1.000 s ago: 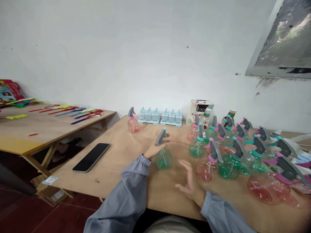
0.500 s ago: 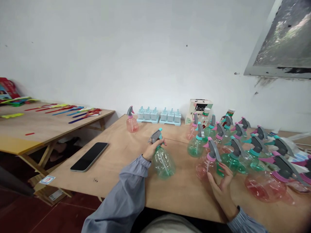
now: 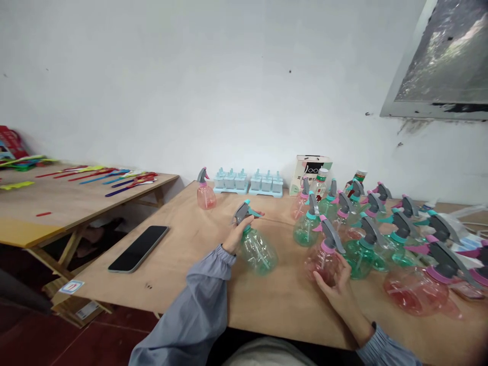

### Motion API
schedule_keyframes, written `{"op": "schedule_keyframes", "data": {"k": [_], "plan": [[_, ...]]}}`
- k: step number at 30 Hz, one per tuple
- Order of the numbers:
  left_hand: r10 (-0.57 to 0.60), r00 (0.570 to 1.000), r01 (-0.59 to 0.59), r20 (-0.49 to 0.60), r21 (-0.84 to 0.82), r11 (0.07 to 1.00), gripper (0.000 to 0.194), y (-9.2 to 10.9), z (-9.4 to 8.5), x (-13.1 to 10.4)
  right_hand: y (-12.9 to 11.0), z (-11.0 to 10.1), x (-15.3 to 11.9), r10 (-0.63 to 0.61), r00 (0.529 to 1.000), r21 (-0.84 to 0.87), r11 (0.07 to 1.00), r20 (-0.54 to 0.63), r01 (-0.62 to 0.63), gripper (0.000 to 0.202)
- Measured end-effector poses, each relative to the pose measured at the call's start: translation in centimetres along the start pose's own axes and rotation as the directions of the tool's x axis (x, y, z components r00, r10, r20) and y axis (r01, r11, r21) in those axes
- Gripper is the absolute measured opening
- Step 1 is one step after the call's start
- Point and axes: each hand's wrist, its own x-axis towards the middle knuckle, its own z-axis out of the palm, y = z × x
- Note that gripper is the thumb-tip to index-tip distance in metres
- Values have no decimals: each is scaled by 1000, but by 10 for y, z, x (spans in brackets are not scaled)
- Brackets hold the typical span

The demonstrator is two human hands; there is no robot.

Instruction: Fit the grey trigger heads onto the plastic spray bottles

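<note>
My left hand (image 3: 238, 234) is closed around the neck of a clear green spray bottle (image 3: 259, 254) with a grey and turquoise trigger head. The bottle leans, its head to the left and its base to the right. My right hand (image 3: 337, 284) cups the lower right side of a clear pink spray bottle (image 3: 315, 264) with a grey and pink head. Its thumb lies at the front and its fingers at the right side; part of the contact is hidden. Close behind that hand stands a green spray bottle (image 3: 360, 259).
Several more pink and green spray bottles (image 3: 415, 290) crowd the table's right side. One pink spray bottle (image 3: 206, 195) stands alone at the back, beside light-blue ice-pop moulds (image 3: 231, 183). A phone (image 3: 139, 249) lies at left. Another table (image 3: 87, 203) holds colourful strips.
My right hand has moved left and forward and closed round the pink spray bottle's side. The green spray bottle in my left hand has tilted further, its base swinging right.
</note>
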Motion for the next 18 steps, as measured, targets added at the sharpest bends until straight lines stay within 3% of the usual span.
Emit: {"op": "schedule_keyframes", "data": {"k": [3, 4, 8, 10, 13, 14, 18], "plan": [[14, 995, -15, -95, -7, 1000, 37, 7, -3, 0, 1, 0, 0, -12, 1000, -8, 1000, -14, 12, 84], [23, 997, -23, -80, -3, 1000, 37, 9, -5, 0, 2, 0, 0, -10, 1000, -11, 1000, -20, 10, 84], [49, 990, -52, 136, 19, 998, 31, 10, -10, 1, 2, 0, -1, 10, 1000, -7, 1000, 12, -10, 84], [63, 994, -67, 85, 40, 997, 30, 5, -11, 3, 3, 0, -2, 19, 1000, 0, 1000, 14, -19, 84], [104, 983, -81, -149, 154, 985, 35, 0, -14, 8, 3, 0, -2, 26, 1000, 7, 1000, 6, -26, 85], [131, 975, -92, -179, 211, 973, 35, 0, -16, 9, 2, 0, -1, 29, 1000, 8, 1000, 3, -29, 86], [240, 968, -199, -68, 370, 907, 35, 9, -31, 7, -4, 0, -1, 54, 999, 47, 997, 1, -54, 85]]}}
